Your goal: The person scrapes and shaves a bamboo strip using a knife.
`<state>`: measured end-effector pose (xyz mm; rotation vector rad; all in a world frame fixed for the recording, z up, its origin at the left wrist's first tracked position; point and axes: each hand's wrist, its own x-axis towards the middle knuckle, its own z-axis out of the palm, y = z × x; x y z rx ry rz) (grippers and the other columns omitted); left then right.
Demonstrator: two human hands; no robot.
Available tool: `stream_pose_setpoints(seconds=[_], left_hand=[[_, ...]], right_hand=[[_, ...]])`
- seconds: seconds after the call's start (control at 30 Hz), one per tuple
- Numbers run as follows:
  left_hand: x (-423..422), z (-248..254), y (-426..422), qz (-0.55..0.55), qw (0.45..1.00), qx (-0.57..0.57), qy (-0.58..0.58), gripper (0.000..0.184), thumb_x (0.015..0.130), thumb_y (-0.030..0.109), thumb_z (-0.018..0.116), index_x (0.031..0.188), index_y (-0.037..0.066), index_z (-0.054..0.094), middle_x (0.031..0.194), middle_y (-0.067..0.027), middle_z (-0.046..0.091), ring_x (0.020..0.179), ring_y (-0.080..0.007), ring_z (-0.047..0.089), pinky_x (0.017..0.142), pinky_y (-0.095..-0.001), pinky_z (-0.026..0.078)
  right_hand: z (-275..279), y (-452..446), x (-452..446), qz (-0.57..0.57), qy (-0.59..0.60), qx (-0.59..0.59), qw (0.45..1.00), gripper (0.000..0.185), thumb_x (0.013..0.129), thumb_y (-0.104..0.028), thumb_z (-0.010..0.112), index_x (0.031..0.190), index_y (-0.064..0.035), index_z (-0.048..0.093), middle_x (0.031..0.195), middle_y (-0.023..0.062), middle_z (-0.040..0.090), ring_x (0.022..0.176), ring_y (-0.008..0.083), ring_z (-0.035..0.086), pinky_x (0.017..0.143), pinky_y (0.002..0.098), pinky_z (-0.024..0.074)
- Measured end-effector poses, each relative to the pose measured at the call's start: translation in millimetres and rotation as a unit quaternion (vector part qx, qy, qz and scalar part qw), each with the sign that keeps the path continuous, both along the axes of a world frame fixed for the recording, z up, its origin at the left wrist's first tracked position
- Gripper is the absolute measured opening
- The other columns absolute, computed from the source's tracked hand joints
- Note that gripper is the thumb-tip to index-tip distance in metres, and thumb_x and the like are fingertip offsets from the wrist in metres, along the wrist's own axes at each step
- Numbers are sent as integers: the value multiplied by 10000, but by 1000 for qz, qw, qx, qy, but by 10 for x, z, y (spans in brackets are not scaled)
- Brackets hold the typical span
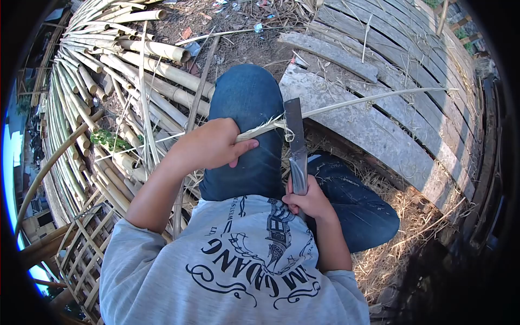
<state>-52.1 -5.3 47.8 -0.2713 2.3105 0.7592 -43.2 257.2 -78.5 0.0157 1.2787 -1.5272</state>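
Observation:
My left hand is closed round a pale bamboo strip above my raised knee, with the thumb pressed along it. The strip runs right, past the blade, and arches over the planks. Frayed fibres and a small curl stand on it beside the blade. My right hand grips the grey wrapped handle of a long knife. Its dark, square-ended blade points away from me and crosses the strip just right of my knee.
Bamboo poles lie piled at the left, with a woven bamboo lattice below them. A weathered plank platform fills the upper right. Shavings cover the ground at the lower right. Litter lies on the soil ahead.

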Motion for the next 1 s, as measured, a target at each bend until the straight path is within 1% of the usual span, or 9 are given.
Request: stream_pose_setpoints(seconds=[0.17,0.27,0.3,0.4,0.53,0.67,0.73,0.93,1.0], left_hand=[[6,-27,-9,5,1000,8,5,571,929,439,576,535,35,665,456,-128,517,477,-283,560,538,-394,448],[-19,28,37,-2,1000,-2,-5,565,932,422,573,542,22,659,490,-132,562,527,-305,598,593,-397,481],[-31,52,50,4,1000,-11,-20,560,933,409,569,551,10,654,527,-137,608,581,-326,638,650,-401,514],[4,-5,24,-2,1000,-2,6,561,933,411,569,550,11,653,525,-133,608,584,-323,640,651,-402,515],[32,-37,-2,0,1000,-9,-4,556,933,415,570,559,13,656,526,-126,610,588,-319,644,655,-403,517],[22,-56,7,6,1000,10,16,579,934,438,568,528,35,660,431,-116,496,471,-291,552,533,-396,444],[38,-51,12,11,1000,8,7,579,933,439,569,528,36,660,433,-116,497,472,-290,554,534,-397,444],[-2,-11,23,1,1000,-1,-11,549,933,407,572,561,12,656,540,-126,621,569,-308,641,636,-398,515],[44,-74,-5,12,999,15,25,561,922,436,592,536,35,664,454,-106,527,464,-274,556,519,-384,444]], right_hand=[[-56,-83,73,-141,-37,-58,988,195,746,42,647,822,-20,478,624,50,542,451,115,538,416,271,443],[-59,-95,66,-48,319,105,941,160,760,3,638,856,4,511,662,62,568,476,125,559,455,283,460],[-62,-96,95,-51,317,105,941,160,760,3,638,856,4,511,662,62,568,476,125,559,455,283,460],[-54,-48,119,-22,209,106,972,205,761,46,650,838,-31,476,615,23,503,443,120,529,414,265,432],[-72,40,-25,-2,-76,-110,991,217,736,79,652,761,-52,482,576,33,515,439,119,518,422,269,428],[-78,-58,20,-104,-31,-66,992,196,738,60,651,770,-39,485,594,34,522,441,120,522,425,277,432],[-77,-112,29,-66,186,98,975,188,738,42,652,783,-28,483,610,37,525,441,120,523,428,284,434],[-49,-28,4,5,22,15,1000,198,744,45,657,786,-31,479,608,29,521,442,116,526,421,275,428],[-68,-75,14,19,-57,-53,997,204,747,49,661,785,-36,479,603,26,518,442,114,525,417,269,424]])
